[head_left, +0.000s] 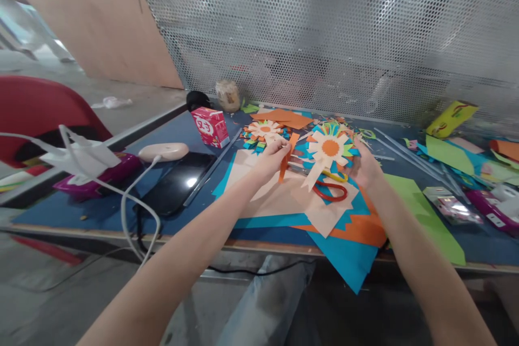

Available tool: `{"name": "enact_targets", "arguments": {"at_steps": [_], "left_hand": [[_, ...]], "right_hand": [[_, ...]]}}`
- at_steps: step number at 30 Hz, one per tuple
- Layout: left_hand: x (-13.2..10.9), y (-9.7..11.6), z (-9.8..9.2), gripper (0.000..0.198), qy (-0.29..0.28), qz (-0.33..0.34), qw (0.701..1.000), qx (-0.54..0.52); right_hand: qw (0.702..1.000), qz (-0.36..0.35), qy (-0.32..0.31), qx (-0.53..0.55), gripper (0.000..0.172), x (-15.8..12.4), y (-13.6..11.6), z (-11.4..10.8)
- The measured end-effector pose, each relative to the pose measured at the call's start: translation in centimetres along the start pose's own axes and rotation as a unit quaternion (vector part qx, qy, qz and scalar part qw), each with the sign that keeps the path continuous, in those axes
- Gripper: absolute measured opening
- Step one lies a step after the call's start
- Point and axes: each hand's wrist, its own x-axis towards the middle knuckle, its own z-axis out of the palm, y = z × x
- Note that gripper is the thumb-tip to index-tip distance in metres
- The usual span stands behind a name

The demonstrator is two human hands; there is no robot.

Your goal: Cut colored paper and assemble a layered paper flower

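My left hand is closed in a pinch on an orange paper strip that hangs down from the fingers. My right hand grips the edge of a layered paper flower with cream petals, an orange centre and blue and green fringes, holding it tilted above the table. Under the flower lie red-handled scissors on cream, blue and orange paper sheets. A second paper flower lies flat further back.
A red carton and a jar stand at the back left. A black tablet, a white charger with cables and a purple item lie left. Green paper, packets and scraps lie right. A perforated metal screen backs the table.
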Motion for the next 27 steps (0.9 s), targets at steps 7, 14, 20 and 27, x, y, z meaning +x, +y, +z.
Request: {"name": "enact_targets", "arguments": {"at_steps": [7, 14, 20, 27], "left_hand": [[0.2, -0.4, -0.1, 0.025, 0.01, -0.019, 0.999, -0.025], [0.1, -0.2, -0.1, 0.03, 0.028, -0.015, 0.999, 0.004], [-0.5, 0.5, 0.4, 0.038, -0.007, -0.01, 1.0, 0.002], [-1.1, 0.4, 0.7, 0.042, -0.079, -0.005, 0.996, 0.028]], "right_hand": [[0.999, 0.004, -0.029, 0.044, 0.03, -1.0, 0.1, 0.8], [0.999, -0.028, -0.021, 0.029, 0.042, -1.5, 0.1, 1.3], [0.997, -0.068, -0.017, 0.016, 0.043, -1.4, 0.3, 1.2], [0.998, -0.058, -0.016, 0.025, 0.046, -1.6, 0.1, 1.3]]}}
